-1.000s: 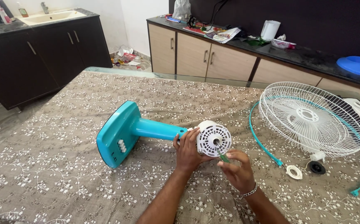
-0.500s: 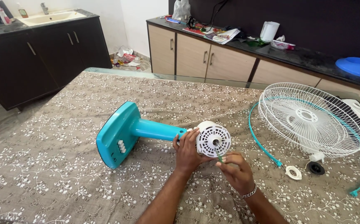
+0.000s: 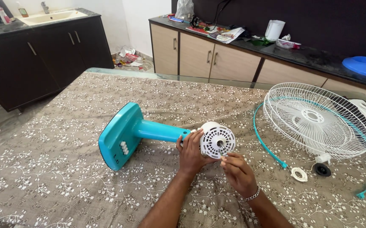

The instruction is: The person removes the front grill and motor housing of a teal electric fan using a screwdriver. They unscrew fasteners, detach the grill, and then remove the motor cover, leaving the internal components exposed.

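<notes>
1. The left hand [image 3: 190, 153] is wrapped around the side of the white motor housing [image 3: 216, 140], fingers curled on its rim, holding it firmly.
2. The right hand [image 3: 237, 172] sits just below the housing's slotted face, fingertips pinched together at the lower edge; whether anything lies between them cannot be told. A metal bracelet [image 3: 253, 195] circles that wrist.
3. The motor housing is at the end of a teal fan stand [image 3: 157, 131] lying on its side in the middle of the table, its square teal base [image 3: 117, 137] tipped up to the left, with white buttons on its edge.
4. The table is covered by a brown cloth with white flowers [image 3: 64, 177].
5. To the right, well apart from the hands, a white wire fan guard [image 3: 318, 120] rests on the cloth, with a teal ring [image 3: 267, 145] curving around it.
6. Near the guard's lower edge lie a white round cap [image 3: 299, 174] and a black round cap [image 3: 321, 169], side by side.
7. Beyond the table, a counter with beige cabinet doors [image 3: 199, 57] holds papers and a blue bowl [image 3: 365, 66].
</notes>
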